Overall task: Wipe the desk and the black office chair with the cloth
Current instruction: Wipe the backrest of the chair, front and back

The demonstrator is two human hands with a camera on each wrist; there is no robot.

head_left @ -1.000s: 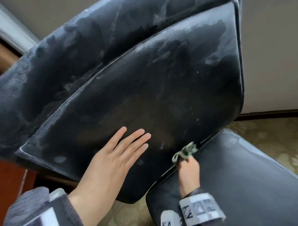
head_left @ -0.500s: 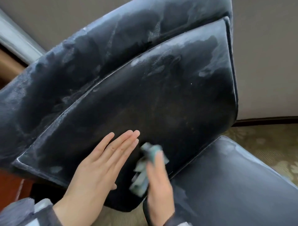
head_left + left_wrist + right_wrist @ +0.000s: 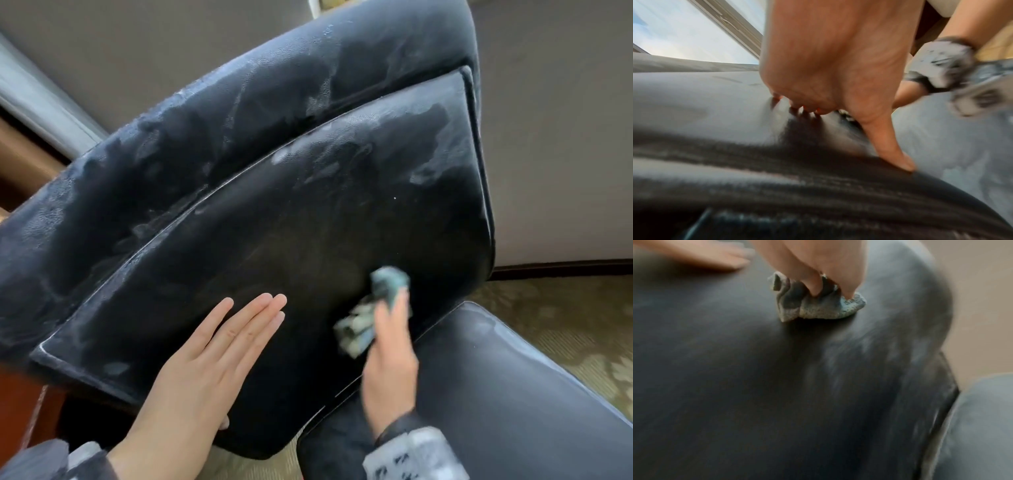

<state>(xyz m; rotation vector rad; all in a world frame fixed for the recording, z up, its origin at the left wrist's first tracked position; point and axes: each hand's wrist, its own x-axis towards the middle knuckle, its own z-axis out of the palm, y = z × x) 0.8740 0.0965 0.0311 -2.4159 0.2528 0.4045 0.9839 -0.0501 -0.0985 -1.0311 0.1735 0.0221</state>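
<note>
The black office chair's backrest [image 3: 308, 205] fills the head view, streaked with pale smears toward its upper edge. Its seat [image 3: 513, 394] lies at the lower right. My left hand [image 3: 260, 311] rests flat on the lower backrest with straight fingers; in the left wrist view my left hand [image 3: 807, 110] presses its fingertips and thumb on the leather. To its right, my right hand [image 3: 390, 315] grips a bunched grey-green cloth [image 3: 387, 284] against the backrest. In the right wrist view, fingers [image 3: 816, 288] dig into the cloth [image 3: 818, 308] on the dark leather.
A reddish-brown wooden desk edge [image 3: 20, 411] shows at the lower left behind the chair. A grey window frame [image 3: 41, 102] runs along the upper left. A beige wall [image 3: 565, 137], a dark baseboard [image 3: 565, 265] and patterned carpet [image 3: 565, 325] lie to the right.
My right hand carried the cloth from the crease by the seat leftward beside my left hand, then up and right across the backrest. My left hand stayed flat on the backrest.
</note>
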